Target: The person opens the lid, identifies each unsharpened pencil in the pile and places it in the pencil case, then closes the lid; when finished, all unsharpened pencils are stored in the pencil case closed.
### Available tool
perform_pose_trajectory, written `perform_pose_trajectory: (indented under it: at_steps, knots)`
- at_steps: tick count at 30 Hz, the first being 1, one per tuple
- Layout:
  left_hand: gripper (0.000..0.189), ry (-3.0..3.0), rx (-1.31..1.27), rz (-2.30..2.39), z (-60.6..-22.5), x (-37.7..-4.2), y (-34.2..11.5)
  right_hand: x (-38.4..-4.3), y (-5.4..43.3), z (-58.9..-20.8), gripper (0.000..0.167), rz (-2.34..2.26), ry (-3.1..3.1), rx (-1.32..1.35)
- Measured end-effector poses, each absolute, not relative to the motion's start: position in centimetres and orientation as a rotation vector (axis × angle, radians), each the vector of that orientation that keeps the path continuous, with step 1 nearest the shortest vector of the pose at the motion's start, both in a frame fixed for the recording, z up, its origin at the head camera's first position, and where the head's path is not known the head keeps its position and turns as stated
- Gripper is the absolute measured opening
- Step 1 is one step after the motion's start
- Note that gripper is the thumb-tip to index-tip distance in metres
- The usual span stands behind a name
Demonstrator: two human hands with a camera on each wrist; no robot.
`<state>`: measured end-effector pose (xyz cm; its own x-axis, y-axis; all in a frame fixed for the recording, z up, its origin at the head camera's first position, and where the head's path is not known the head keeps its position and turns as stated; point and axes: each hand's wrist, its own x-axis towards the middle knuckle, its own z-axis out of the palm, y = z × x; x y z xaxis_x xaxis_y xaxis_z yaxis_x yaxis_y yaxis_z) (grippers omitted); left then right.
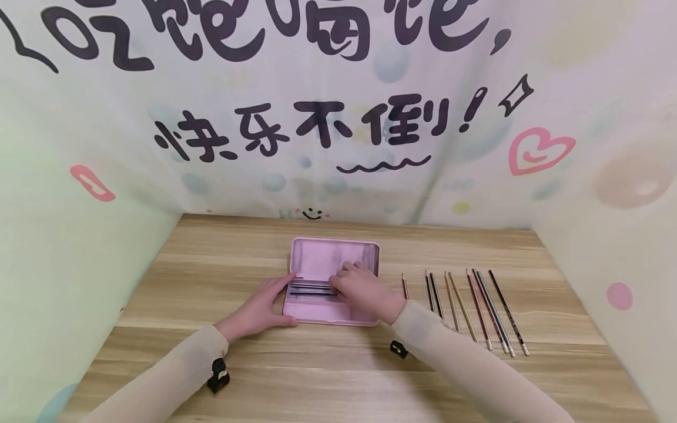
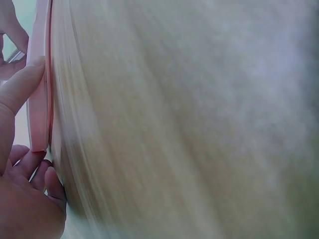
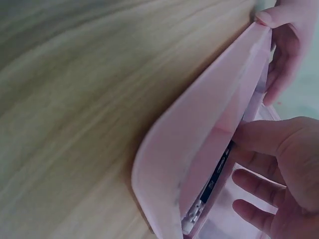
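Observation:
A pink pencil case (image 1: 319, 313) stands open on the table, its lid (image 1: 317, 258) tipped back. Several dark pencils (image 1: 313, 286) lie lengthwise inside. My left hand (image 1: 260, 306) holds the case at its left end; in the left wrist view, the thumb presses the front wall and other fingers curl at the end. My right hand (image 1: 364, 289) reaches into the case from the right. In the right wrist view, its thumb and forefinger pinch a dark pencil (image 3: 218, 172), whose eraser end points toward the case's right end. The pencil's other end is hidden behind the fingers.
Right of the case, several pencils (image 1: 499, 311) lie spread in a loose row on the wooden table (image 1: 222, 258), some partly behind the right forearm. A printed cloth backdrop (image 1: 317, 188) rises at the table's back edge and along both sides.

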<state>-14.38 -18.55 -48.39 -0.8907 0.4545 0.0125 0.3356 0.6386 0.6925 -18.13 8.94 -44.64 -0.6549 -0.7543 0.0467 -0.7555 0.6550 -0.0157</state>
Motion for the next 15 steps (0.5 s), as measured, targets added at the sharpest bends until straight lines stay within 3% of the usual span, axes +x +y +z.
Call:
perform_pose_trajectory:
  at_steps: [15]
  knots:
    - [0.105, 2.687, 0.637, 1.075, -48.33, -14.54, -18.4, -18.4, 8.72, -45.08, 0.01, -0.113, -2.76, 1.274]
